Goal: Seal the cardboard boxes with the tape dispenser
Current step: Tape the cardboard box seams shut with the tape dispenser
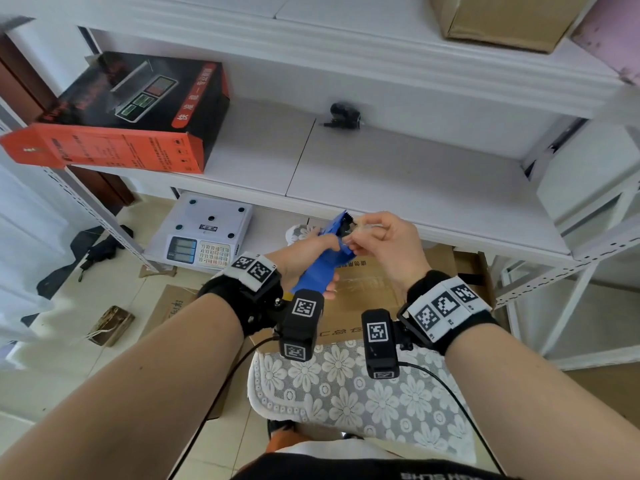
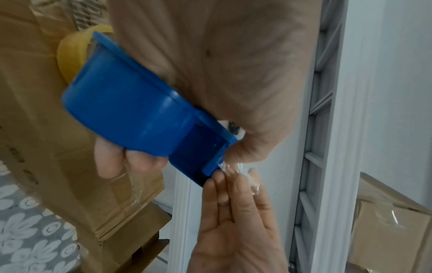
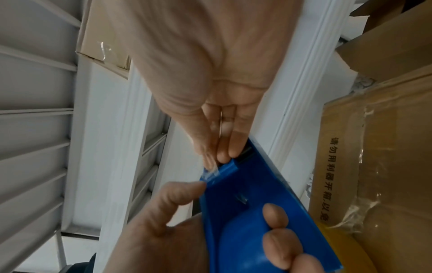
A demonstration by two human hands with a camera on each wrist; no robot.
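My left hand (image 1: 311, 252) grips a blue tape dispenser (image 1: 317, 270) around its body, thumb on one side and fingers under the other. A yellow tape roll (image 2: 70, 49) sits at its rear. My right hand (image 1: 360, 237) pinches the clear tape end (image 2: 236, 170) at the dispenser's mouth (image 3: 224, 171) between thumb and fingertips. Below both hands lies a brown cardboard box (image 1: 367, 292) with printed characters and a strip of clear tape (image 3: 364, 147) along its top.
A white metal shelf (image 1: 398, 181) stands just ahead, with a red-and-black scale carton (image 1: 131, 112) and a small black object (image 1: 344, 116) on it. Another cardboard box (image 1: 502, 19) is on the top shelf. An electronic scale (image 1: 204, 233) lies on the floor. Lace cloth (image 1: 346, 386) is in front.
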